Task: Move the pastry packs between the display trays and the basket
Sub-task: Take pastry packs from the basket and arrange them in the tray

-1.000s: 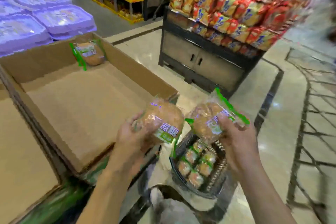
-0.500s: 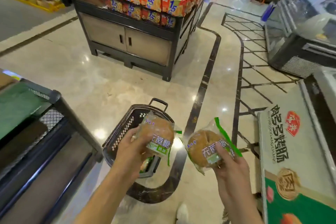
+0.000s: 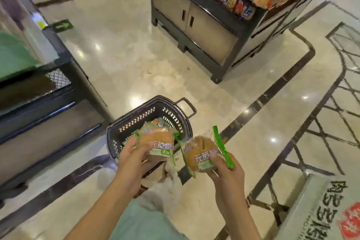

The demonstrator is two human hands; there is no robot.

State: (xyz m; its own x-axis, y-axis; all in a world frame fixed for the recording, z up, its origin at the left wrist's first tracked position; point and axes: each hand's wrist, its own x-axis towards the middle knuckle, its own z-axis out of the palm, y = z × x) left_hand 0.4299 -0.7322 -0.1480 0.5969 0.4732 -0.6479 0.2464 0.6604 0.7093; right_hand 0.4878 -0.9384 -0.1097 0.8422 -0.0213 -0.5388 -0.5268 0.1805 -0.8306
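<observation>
Both hands hold a pastry pack each, fingers curled in a firm grip. On the left hand (image 3: 134, 157) the thumb lies over the label of the left pack (image 3: 156, 141), which sits directly above the basket (image 3: 136, 121). On the right hand (image 3: 226, 169) the thumb presses the label of the right pack (image 3: 202, 154), just right of the basket and over the floor (image 3: 124, 50).

Standing on the floor, the basket is dark with slotted walls, and its handle points away from the person. Inside it, a bit of green and clear wrapper shows behind the left pack; how many packs lie there cannot be told, since the hand and pack cover most of the opening.

Each pack is a round bun in clear film with green seams. On the right pack the green seam runs from upper left to lower right along its far edge; both labels face the camera, with the text reading roughly level.

Beyond the basket stands a snack stand (image 3: 214, 25), its top cut off by the frame. Left of the basket a dark display rack (image 3: 58, 91) is blurred. A printed carton (image 3: 321, 214) right of the basket is cut off at the corner.
</observation>
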